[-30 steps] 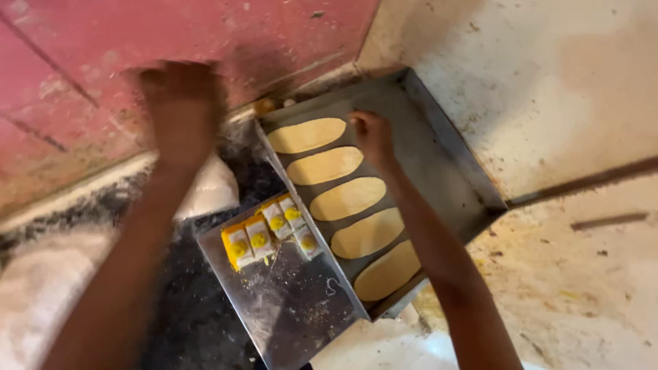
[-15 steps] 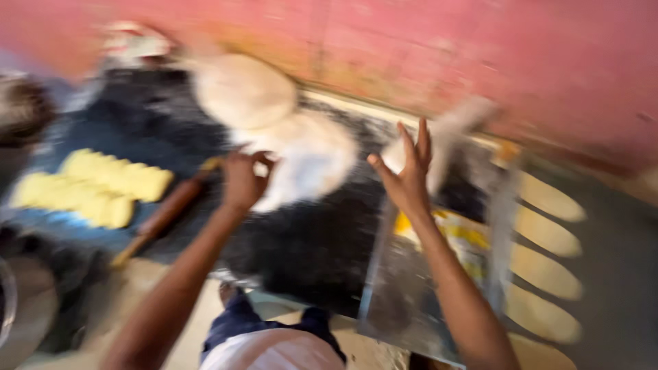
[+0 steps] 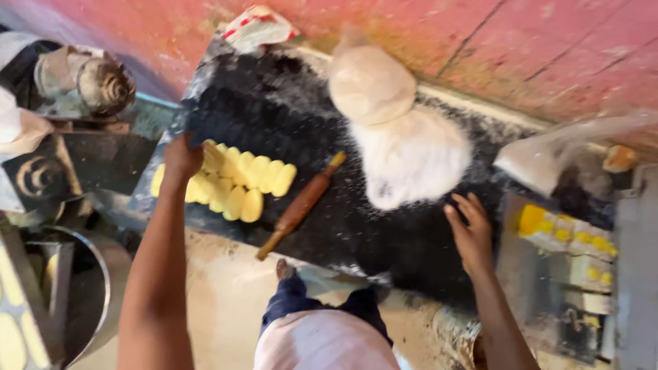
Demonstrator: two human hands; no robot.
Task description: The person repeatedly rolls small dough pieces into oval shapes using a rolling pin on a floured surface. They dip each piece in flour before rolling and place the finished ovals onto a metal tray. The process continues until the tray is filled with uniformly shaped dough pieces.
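Note:
My left hand (image 3: 181, 157) reaches onto the dark floured slab (image 3: 274, 103) and rests at the left end of a cluster of yellow dough pieces (image 3: 236, 181); whether it grips one I cannot tell. My right hand (image 3: 471, 233) hovers with fingers spread over the slab, just below a heap of white flour (image 3: 411, 157). A wooden rolling pin (image 3: 300, 204) lies diagonally between my hands. A round flattened dough disc (image 3: 370, 82) sits behind the flour heap.
A metal tray (image 3: 548, 288) with yellow-and-white packets (image 3: 569, 240) stands at the right. A clear plastic bag (image 3: 548, 157) lies at the back right. A metal bowl (image 3: 103, 288) and metal equipment (image 3: 89, 82) are at the left. A pink wall (image 3: 480, 41) runs behind.
The view has swung left from the tray of oval dough pieces to the slab. My left hand moved to the yellow dough pieces; my right hand lowered beside the flour heap.

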